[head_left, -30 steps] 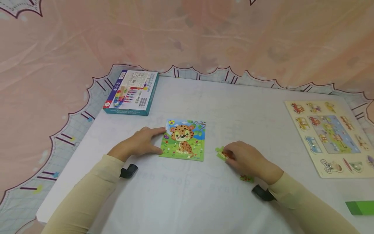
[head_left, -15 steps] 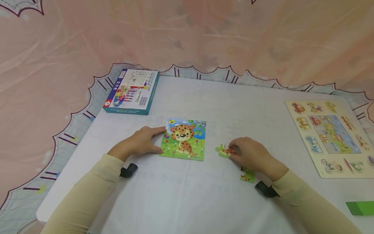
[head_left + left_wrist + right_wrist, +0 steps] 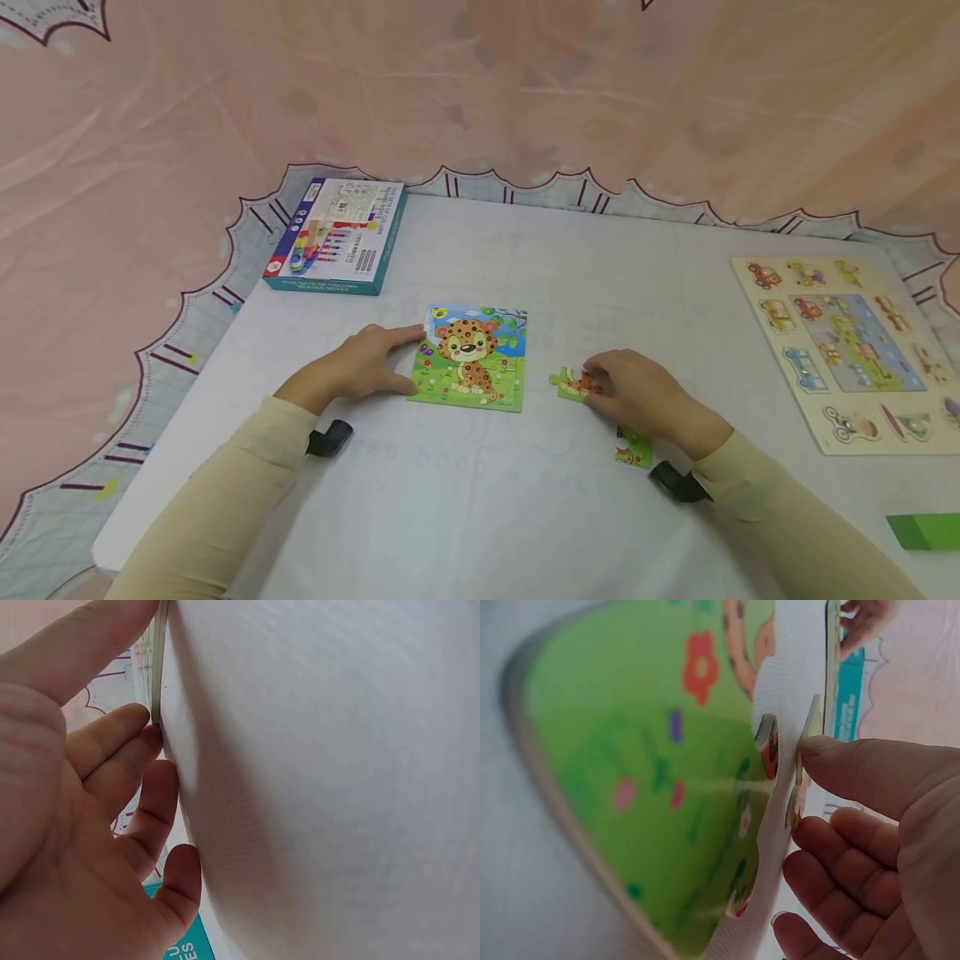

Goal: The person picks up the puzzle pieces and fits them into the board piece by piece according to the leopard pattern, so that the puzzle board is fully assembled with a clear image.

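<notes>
A finished-looking leopard puzzle (image 3: pixel 471 360) lies flat at the middle of the table. My left hand (image 3: pixel 360 362) rests at its left side, thumb and index finger touching the edge. In the left wrist view, the left fingers (image 3: pixel 112 754) are spread along the thin board edge. To the puzzle's right, my right hand (image 3: pixel 637 396) pinches a small green and orange puzzle piece (image 3: pixel 573 385) by its right side. A second green puzzle piece (image 3: pixel 633 450) lies below that hand, partly covered by it; it looms large as a blurred green piece (image 3: pixel 645 787) in the right wrist view.
A flat teal-edged box (image 3: pixel 333 237) sits at the table's back left. On the right lies a wooden peg-style puzzle board (image 3: pixel 810 417) with vehicle pictures. A green block (image 3: pixel 926 532) is at the lower right. Patterned cloth (image 3: pixel 480 83) hangs behind the table.
My right hand has shifted slightly, and the piece in it has turned to lie more level. More of the second piece now shows. The left hand and leopard puzzle stay put.
</notes>
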A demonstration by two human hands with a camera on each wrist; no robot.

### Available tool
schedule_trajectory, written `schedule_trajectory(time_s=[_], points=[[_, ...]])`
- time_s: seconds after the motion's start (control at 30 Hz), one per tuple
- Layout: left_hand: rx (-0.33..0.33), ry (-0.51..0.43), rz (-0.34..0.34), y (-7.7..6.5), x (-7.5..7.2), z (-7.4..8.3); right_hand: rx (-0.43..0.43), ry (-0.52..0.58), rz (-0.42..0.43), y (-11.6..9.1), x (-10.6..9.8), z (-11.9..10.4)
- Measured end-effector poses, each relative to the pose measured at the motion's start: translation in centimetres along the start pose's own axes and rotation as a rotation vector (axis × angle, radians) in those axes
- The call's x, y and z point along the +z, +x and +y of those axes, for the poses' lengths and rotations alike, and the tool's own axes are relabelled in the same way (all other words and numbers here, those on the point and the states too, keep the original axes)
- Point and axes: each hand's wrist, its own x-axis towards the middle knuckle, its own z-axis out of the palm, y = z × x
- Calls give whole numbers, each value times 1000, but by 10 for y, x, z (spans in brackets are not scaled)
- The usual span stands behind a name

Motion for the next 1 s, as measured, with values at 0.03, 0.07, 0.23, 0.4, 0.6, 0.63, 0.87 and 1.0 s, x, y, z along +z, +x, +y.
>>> schedule_trajectory(time_s=[0.03, 0.07, 0.23, 0.4, 0.6, 0.63, 0.87, 1.0], points=[[1, 0, 1, 0, 0, 0, 1, -1, 1, 0, 0, 0], [2, 1, 1, 0, 0, 0, 2, -2, 2, 0, 0, 0], [8, 0, 3, 0, 0, 0, 3, -6, 1, 1, -1, 0], [7, -2, 2, 0, 0, 0, -10, -17, 15, 0, -5, -5], [4, 2, 2, 0, 0, 0, -63, -32, 25, 4, -12, -19], [3, 2, 3, 0, 0, 0, -70, -35, 23, 5, -12, -21], [7, 3, -1, 1, 1, -1, -98, -52, -6, 16, -10, -34], [1, 4, -1, 1, 1, 0, -126, -57, -7, 22, -6, -39]])
